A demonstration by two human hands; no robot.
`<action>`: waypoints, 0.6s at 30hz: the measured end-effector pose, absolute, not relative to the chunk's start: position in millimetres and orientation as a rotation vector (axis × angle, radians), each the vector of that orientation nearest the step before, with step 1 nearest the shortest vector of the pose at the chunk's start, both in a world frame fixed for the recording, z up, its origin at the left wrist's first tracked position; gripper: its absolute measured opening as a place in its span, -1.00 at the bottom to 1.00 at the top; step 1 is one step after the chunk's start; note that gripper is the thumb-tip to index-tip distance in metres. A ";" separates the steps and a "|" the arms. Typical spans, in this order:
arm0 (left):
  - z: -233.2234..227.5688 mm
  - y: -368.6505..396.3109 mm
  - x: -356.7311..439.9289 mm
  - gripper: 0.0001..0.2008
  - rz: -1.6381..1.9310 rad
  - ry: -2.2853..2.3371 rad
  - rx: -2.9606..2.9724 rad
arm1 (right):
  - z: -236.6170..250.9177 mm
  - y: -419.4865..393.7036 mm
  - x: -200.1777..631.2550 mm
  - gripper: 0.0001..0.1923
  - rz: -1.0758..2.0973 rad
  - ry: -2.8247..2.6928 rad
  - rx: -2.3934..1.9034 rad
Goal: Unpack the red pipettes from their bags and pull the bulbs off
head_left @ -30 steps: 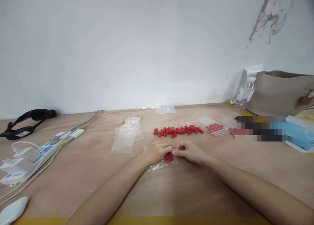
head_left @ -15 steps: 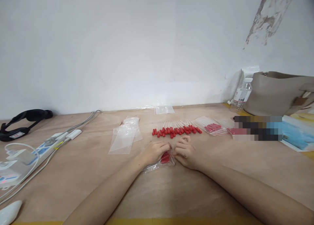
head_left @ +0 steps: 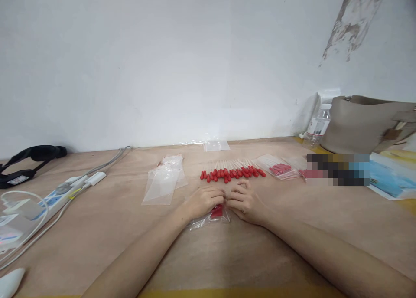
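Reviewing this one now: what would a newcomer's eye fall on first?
The bright red-tipped sticks catch the eye first, lying side by side in a row near mid-picture. Just in front of them, the left hand and right hand come together at a clear plastic bag with red showing through. Off to the right, a gray-brown handbag stands beside a clear bottle.

Nothing legible here: label [head_left: 316,127] on bottle [head_left: 319,123], too blurred; white tag [head_left: 17,180] on black band [head_left: 42,152], too small; blue packet [head_left: 391,176], unreadable too.
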State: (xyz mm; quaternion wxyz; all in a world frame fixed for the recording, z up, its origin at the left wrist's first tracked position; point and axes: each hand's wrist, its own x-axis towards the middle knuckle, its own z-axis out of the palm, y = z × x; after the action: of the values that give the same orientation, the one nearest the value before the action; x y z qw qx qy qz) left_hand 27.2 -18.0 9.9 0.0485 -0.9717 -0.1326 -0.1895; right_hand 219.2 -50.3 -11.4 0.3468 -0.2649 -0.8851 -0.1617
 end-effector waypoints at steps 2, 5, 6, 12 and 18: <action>11.3 -18.2 28.2 -0.80 -0.565 -0.340 -2.945 | -11.6 -49.9 220.5 -0.73 -0.442 -2.334 -0.693; 16.4 -17.7 24.7 -0.79 -0.522 -0.315 -2.952 | -9.6 -50.1 224.4 -0.72 -0.466 -2.375 -0.697; 18.7 -16.8 21.8 -0.78 -0.515 -0.334 -2.956 | -8.4 -50.4 226.0 -0.73 -0.458 -2.387 -0.702; 30.9 -7.5 3.8 -0.75 -0.549 -0.468 -2.917 | -1.7 -54.5 232.7 -0.85 -0.238 -2.473 -0.699; 37.2 -18.4 4.9 -0.76 -0.570 -0.671 -3.014 | 7.7 -60.1 234.6 -0.77 0.264 -2.467 -0.861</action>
State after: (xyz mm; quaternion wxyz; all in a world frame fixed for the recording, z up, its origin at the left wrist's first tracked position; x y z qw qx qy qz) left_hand 4.9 -18.4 37.2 0.0007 -0.9599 -0.2135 -0.1815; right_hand 234.6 -60.1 7.7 0.2551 -0.3169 -0.9083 0.0971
